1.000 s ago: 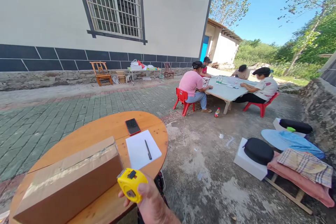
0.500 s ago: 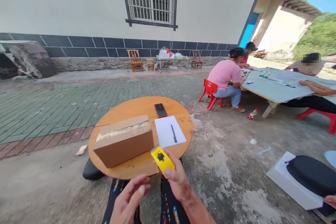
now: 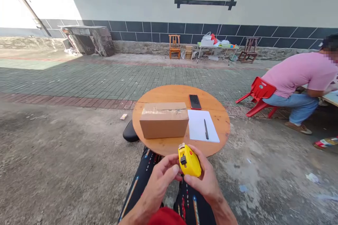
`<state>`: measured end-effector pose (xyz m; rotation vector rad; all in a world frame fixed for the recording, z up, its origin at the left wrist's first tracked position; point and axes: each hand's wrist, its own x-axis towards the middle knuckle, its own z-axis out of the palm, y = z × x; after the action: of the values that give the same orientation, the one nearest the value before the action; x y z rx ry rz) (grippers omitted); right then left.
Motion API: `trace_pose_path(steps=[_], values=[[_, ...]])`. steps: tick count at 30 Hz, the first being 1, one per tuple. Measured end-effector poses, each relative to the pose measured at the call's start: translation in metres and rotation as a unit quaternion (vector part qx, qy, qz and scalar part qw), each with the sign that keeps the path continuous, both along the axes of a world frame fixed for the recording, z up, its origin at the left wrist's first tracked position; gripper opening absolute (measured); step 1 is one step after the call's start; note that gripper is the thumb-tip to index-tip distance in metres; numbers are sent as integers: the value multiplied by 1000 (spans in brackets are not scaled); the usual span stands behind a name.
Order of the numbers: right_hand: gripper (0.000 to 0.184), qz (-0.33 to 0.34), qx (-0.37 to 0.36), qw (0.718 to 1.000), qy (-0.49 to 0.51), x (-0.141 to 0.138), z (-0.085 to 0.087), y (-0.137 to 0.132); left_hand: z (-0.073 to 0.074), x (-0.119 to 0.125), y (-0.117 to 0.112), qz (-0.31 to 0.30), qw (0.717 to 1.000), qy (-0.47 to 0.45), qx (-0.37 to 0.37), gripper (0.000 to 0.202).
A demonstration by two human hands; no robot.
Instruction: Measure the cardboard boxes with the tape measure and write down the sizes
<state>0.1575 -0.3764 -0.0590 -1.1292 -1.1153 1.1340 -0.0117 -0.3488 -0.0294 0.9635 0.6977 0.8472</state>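
Note:
My right hand [image 3: 207, 179] is closed around a yellow tape measure [image 3: 194, 163], held over my lap just in front of the round wooden table [image 3: 161, 146]. The tape's metal end hook and black slide button face up and left. Close at its left side is my left hand [image 3: 161, 177], thumb and fingers apart; whether the fingertips touch the case is hard to see. On the table, a taped cardboard box [image 3: 163, 126] lies left of a sheet of white paper [image 3: 196, 126]. A black pen [image 3: 206, 129] rests on the paper, and a phone [image 3: 194, 101] lies behind it.
At right, a person in a pink shirt [image 3: 295, 72] sits on a red chair [image 3: 261, 91] beside another table. A bottle [image 3: 326, 143] lies on the ground there. Along the wall stand a wooden chair [image 3: 174, 45] and a small table [image 3: 221, 46] with bags.
My view has swung left, so the table and box appear farther right and the other seated people are gone from view. My left hand has come up beside the tape measure, which is turned more upright.

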Motion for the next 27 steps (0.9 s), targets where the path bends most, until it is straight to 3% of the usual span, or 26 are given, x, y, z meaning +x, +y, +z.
trace_pose_path(steps=[8,14,18,23,27], values=[[69,55,0,998,4,7,6,-7,-6,-5,6,13,998,-19,-59,43],[71,75,-69,984,143,8,3,-17,-11,-4,4,-16,991,-15,-133,39],[62,70,-88,975,192,9,8,-20,-11,-3,2,-30,985,-3,-168,42],[75,83,-90,977,174,9,8,-21,-14,-4,4,-36,981,-16,-191,41],[68,87,-101,982,133,13,5,-21,-20,-6,4,-68,978,-32,-194,43]])
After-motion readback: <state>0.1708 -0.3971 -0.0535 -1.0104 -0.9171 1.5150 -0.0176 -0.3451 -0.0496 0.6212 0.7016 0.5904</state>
